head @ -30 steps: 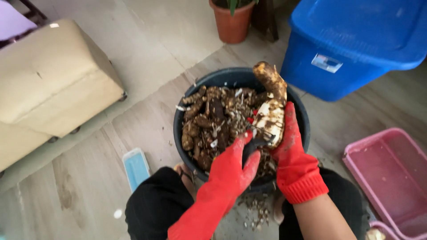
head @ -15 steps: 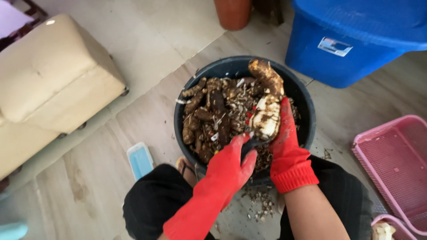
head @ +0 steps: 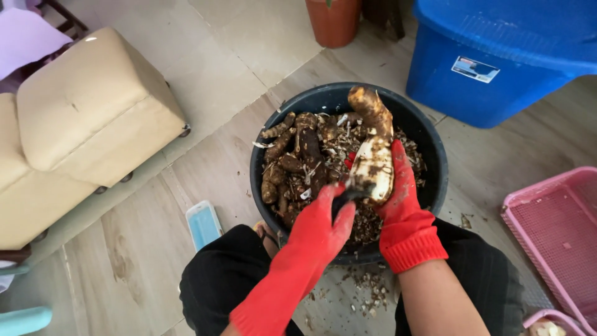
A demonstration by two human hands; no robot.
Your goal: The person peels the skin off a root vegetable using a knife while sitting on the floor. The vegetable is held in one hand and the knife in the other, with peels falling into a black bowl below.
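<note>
Here, gloved hands (red) peel a root [head: 372, 163] over the tub [head: 429, 149].

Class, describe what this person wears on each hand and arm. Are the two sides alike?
Both hands wear red rubber gloves smeared with dirt. The left hand has a long glove running up the forearm. The right hand has a short glove ending in a ribbed knit cuff, with the forearm bare.

Roots [head: 298, 158] in tub [head: 429, 152]; bin [head: 497, 62] behind; basket [head: 553, 236] right.
</note>
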